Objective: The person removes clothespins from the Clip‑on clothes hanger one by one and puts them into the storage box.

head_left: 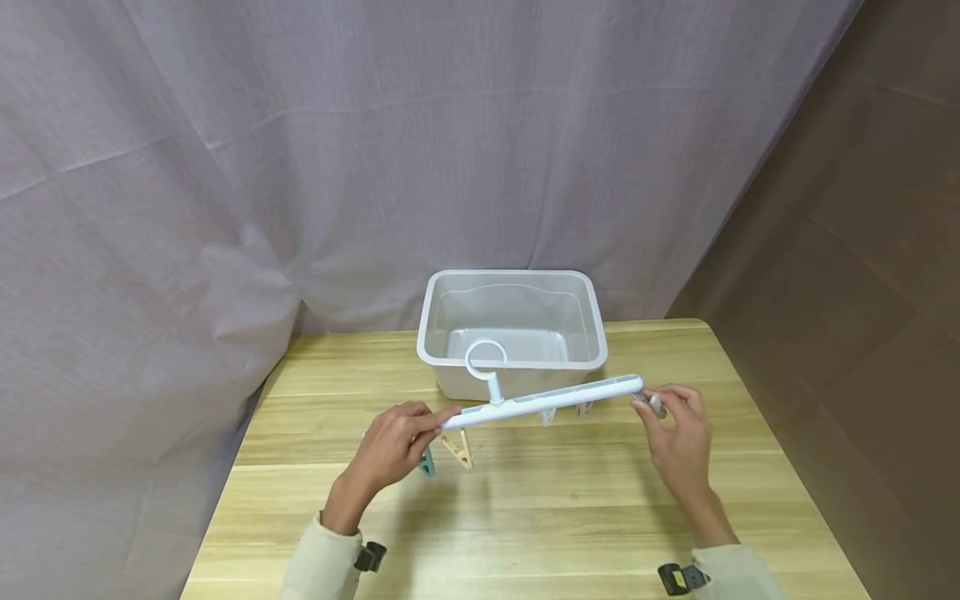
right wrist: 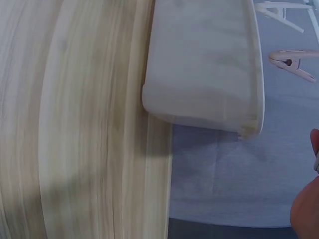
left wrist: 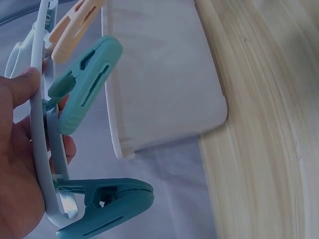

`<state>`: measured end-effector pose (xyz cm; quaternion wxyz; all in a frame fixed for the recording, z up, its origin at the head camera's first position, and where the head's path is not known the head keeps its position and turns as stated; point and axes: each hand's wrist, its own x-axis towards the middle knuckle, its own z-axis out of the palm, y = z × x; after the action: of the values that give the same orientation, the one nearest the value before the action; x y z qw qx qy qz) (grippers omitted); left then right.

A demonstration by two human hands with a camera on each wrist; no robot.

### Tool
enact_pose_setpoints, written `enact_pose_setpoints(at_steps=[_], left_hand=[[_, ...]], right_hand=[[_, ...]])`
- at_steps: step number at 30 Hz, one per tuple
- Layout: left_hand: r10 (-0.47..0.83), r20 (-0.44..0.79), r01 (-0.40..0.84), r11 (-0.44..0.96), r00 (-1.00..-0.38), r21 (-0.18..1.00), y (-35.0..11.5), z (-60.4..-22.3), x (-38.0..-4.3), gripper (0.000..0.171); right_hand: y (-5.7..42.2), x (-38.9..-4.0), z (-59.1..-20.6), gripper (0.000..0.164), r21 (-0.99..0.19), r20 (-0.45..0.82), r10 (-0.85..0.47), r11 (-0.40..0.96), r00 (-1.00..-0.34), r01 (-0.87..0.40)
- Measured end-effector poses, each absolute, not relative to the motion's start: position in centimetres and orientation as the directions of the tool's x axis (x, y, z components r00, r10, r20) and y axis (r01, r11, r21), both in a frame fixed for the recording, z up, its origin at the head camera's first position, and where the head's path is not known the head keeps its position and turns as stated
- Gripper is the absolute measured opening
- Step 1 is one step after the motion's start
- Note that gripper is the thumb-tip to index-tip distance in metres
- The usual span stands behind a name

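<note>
A pale blue clip hanger (head_left: 562,400) with a round hook is held up above the table, its right end a little higher. My left hand (head_left: 395,443) grips the left end of its bar, thumb on one side and fingers on the other. From that end hang a teal clip (left wrist: 92,82), a darker teal clip (left wrist: 117,209) and a peach clip (left wrist: 75,31). A pink clip (right wrist: 291,62) and a white clip (right wrist: 283,12) dangle farther right. At the right end my right hand (head_left: 681,442) pinches a greyish clip (head_left: 657,406), partly hidden by the fingers.
Behind the hanger a light grey plastic bin (head_left: 510,273) stands near the table's back edge, with nothing seen inside. The wooden table (head_left: 570,517) has rounded corners. A grey curtain (head_left: 450,167) hangs behind it and a brown one (head_left: 847,292) on the right.
</note>
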<state>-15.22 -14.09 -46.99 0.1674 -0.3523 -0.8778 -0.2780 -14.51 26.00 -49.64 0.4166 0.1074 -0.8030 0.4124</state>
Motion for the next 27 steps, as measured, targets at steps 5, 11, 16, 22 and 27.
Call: enact_pose_setpoints(at_steps=[5,11,16,22,27], left_hand=[[0.530,0.450,0.691,0.613,-0.719,0.383,-14.07,-46.95,-14.86,0.038],[0.520,0.496,0.710,0.606,-0.695,0.359,-14.08,-47.36,-14.84,0.037],[0.523,0.518,0.725,0.594,-0.677,0.349,-13.92,-47.17,-14.96,0.035],[0.509,0.539,0.728,0.589,-0.672,0.352,-13.86,-47.20,-14.96,0.036],[0.500,0.551,0.729,0.590,-0.668,0.348,-13.96,-47.42,-15.01,0.037]], right_hand=[[26.20,-14.72,-50.13,0.034,-0.515,0.822,0.171,0.632,-0.543,-0.580],[26.59,-14.90,-50.36,0.028,-0.487,0.839,0.143,0.627,-0.525,-0.608],[26.49,-14.89,-50.21,0.034,-0.497,0.836,0.160,0.628,-0.526,-0.599],[26.45,-14.98,-50.16,0.035,-0.506,0.828,0.167,0.632,-0.535,-0.587],[26.48,-14.96,-50.19,0.036,-0.523,0.816,0.176,0.631,-0.551,-0.573]])
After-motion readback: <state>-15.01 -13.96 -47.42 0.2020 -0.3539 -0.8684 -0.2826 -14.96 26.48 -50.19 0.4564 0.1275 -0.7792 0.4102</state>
